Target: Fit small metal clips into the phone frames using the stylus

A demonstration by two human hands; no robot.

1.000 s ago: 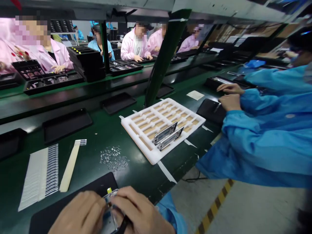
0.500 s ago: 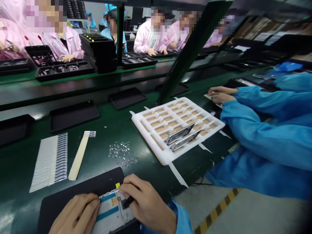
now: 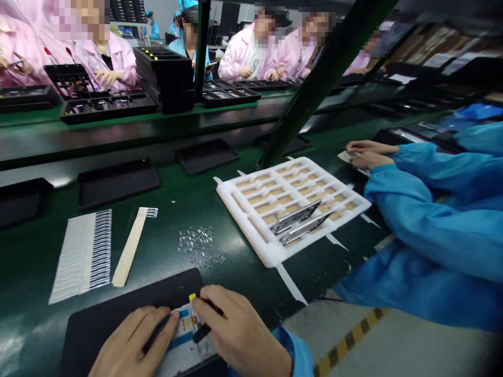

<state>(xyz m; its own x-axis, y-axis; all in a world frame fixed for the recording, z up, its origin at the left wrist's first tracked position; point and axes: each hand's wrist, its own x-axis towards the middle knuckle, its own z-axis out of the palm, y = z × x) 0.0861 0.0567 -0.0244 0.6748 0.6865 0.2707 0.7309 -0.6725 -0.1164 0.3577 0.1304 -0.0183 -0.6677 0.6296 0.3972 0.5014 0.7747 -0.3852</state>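
A silver phone frame (image 3: 184,350) with blue strips and a small orange patch lies on a black mat (image 3: 129,314). My left hand (image 3: 133,340) rests over its left side, fingers stretched out and a gap between them, tips at the upper edge. Its thumb is hidden. My right hand (image 3: 239,330) is closed around a slim black tool (image 3: 201,333); the grip covers much of it, so its exact kind is unclear. The fingertips of that hand meet the frame's upper right corner, beside a small yellow tab (image 3: 192,297).
Tiny metal pieces (image 3: 200,246) lie scattered beyond the mat. White strips (image 3: 78,256) and a cream strip (image 3: 129,246) are leftward. A white foam tray (image 3: 239,209) holds two upright frames. Black trays (image 3: 118,183) line the back; a green post (image 3: 314,89) slants across. A co-worker's blue sleeves (image 3: 432,199) reach in from the right.
My left fingers have slid rightward and up along the frame to its upper edge. My right hand keeps the black tool and has barely moved. The view has shifted slightly.
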